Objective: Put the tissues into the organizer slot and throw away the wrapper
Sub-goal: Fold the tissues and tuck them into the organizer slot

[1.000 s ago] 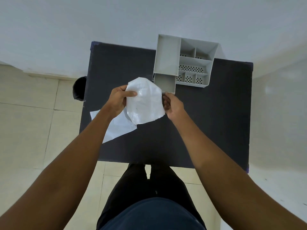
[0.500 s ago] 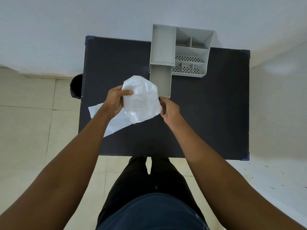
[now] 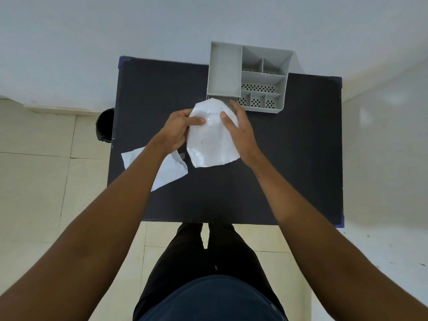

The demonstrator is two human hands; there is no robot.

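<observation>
I hold a white tissue pack in its clear plastic wrapper (image 3: 212, 137) above the middle of the black table (image 3: 289, 163). My left hand (image 3: 177, 130) pinches its left edge with the thumb on top. My right hand (image 3: 240, 132) grips its right side, thumb pressed on the front. The grey organizer (image 3: 249, 76) stands at the table's far edge, just beyond the pack; its long left slot looks empty. A loose white sheet (image 3: 165, 169) lies flat on the table under my left forearm; I cannot tell whether it is tissue or wrapper.
A black bin (image 3: 105, 125) stands on the tiled floor at the table's left side. A white wall runs behind the table. My legs are at the near edge.
My right hand has moved from the pack's lower right edge up onto its front, thumb now on top. The pack has shifted a little toward the organizer.
</observation>
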